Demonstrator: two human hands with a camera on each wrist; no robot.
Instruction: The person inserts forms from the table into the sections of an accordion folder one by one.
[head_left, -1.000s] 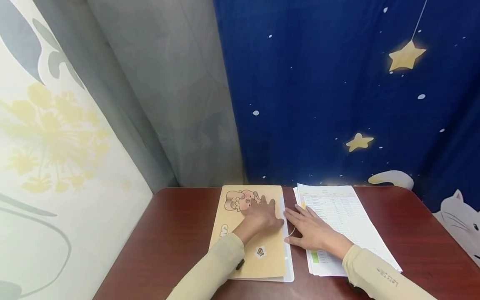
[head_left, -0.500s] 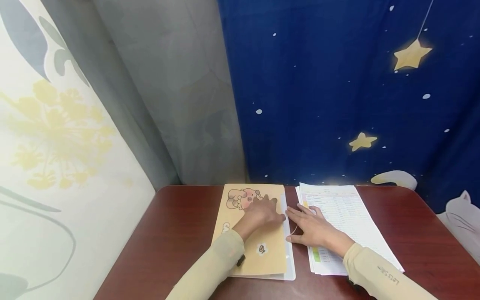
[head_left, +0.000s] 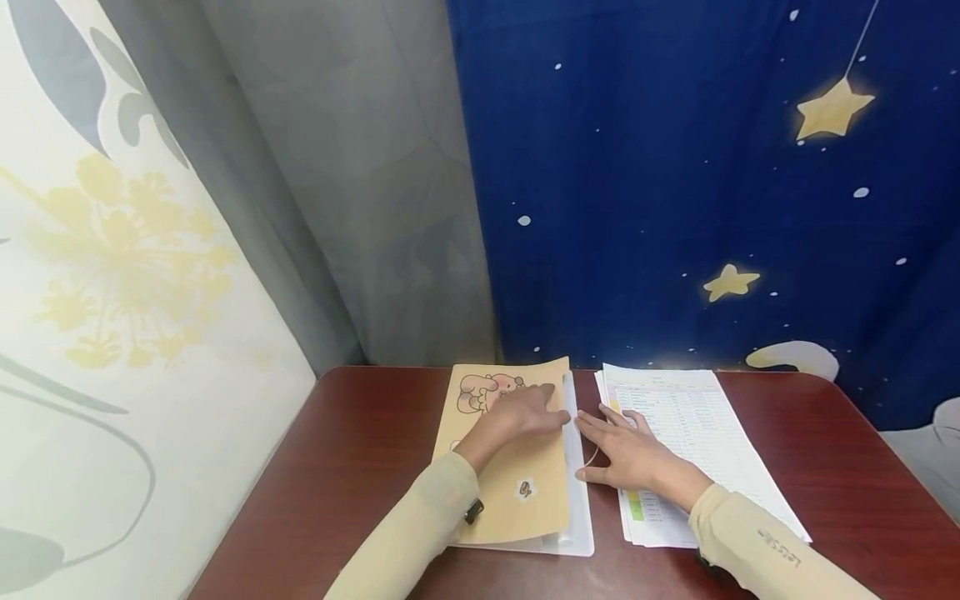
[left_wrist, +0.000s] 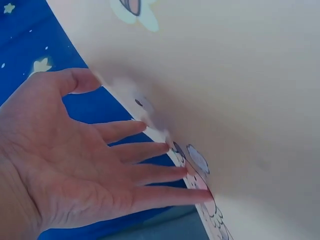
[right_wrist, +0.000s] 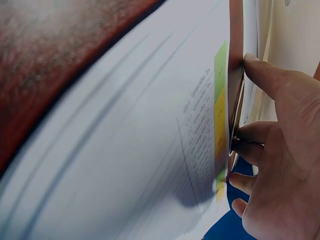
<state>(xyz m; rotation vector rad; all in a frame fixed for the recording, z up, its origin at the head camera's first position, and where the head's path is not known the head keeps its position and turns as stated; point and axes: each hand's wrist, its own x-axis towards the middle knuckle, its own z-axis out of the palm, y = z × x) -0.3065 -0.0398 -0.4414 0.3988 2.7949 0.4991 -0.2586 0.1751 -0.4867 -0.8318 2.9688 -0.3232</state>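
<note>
A tan folder with a cartoon bear on its cover lies mid-table. My left hand holds the cover by its right edge, with the thumb at that edge and the fingers on top. In the left wrist view, the left hand has its fingers against the cover. White pages show under the slightly raised cover. My right hand lies with fingers spread over the gap, its fingertips at the folder's right edge. It lies partly over a stack of printed papers. A thin pale cord curves between folder and papers.
The dark red table extends on both sides of the folder and papers. Behind its far edge hang a grey curtain and a blue star-patterned curtain. A white patterned wall stands along the left.
My left hand's spread fingers have drawn in, and the cover's right edge has lifted slightly, exposing more white page. The right hand has stayed almost in place. The head view has shifted a little.
</note>
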